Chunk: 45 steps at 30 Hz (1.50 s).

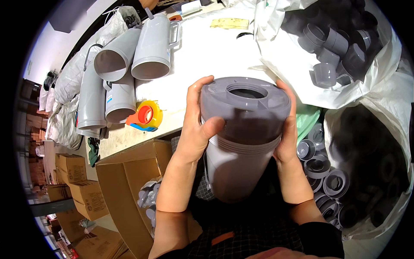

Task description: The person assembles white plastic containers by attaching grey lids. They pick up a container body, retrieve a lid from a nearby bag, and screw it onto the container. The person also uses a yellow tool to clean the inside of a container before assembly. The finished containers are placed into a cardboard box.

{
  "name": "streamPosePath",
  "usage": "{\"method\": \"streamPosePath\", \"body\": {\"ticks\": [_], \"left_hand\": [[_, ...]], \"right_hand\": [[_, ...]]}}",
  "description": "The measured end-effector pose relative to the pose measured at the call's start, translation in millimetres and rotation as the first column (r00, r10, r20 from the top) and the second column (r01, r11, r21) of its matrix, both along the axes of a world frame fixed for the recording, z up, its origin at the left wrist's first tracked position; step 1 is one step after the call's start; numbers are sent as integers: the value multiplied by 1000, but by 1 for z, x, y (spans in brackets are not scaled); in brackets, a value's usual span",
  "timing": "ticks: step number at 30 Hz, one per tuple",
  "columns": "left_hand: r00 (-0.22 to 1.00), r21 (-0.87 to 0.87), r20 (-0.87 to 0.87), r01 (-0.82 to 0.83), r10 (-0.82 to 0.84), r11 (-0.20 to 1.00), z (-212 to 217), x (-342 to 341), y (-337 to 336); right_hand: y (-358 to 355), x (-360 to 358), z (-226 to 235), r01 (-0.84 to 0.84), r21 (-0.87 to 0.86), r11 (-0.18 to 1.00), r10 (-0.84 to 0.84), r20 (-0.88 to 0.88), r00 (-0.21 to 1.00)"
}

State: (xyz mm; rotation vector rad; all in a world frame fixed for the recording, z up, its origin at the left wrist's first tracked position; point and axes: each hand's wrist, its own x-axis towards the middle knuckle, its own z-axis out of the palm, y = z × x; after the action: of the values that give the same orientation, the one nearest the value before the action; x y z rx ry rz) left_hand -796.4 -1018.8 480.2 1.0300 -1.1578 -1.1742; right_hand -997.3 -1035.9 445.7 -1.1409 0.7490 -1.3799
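Note:
Upright in front of me is a grey plastic jug body [235, 168], with ridged rings near its top. On its upper end sits a darker grey collar [246, 123] with a round threaded opening. My left hand [195, 123] is closed around the collar's left side, thumb laid across its front. From the right, my right hand [288, 127] grips the same collar, its fingers partly hidden. Several similar light grey jugs [151, 45] lie on the table at the left, their open ends toward me.
An orange and yellow tape dispenser [146, 115] lies on the white-topped table [202, 52]. At the upper right a white bag [310, 93] holds grey cups. Below it, another bag [375, 231] contains grey rings. An open cardboard box [125, 181] stands at the lower left.

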Motion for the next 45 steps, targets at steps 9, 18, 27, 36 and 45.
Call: {"method": "streamPosePath", "body": {"ticks": [9, 18, 27, 36, 45], "left_hand": [[998, -35, 3, -68, 69, 997, -13, -9, 12], [787, -547, 581, 189, 208, 815, -2, 4, -2], [815, -535, 536, 125, 221, 835, -11, -23, -17], [843, -636, 361, -90, 399, 767, -18, -51, -3], [876, 19, 417, -276, 244, 961, -143, 2, 123]], "right_hand": [[7, -1, -9, 40, 13, 999, -40, 10, 999], [-5, -22, -19, 0, -657, 754, -311, -356, 881], [8, -28, 14, -19, -672, 741, -465, -533, 707], [15, -52, 15, 169, -542, 823, -405, -351, 844], [-5, -124, -56, -127, -175, 976, 215, 841, 496]]}}
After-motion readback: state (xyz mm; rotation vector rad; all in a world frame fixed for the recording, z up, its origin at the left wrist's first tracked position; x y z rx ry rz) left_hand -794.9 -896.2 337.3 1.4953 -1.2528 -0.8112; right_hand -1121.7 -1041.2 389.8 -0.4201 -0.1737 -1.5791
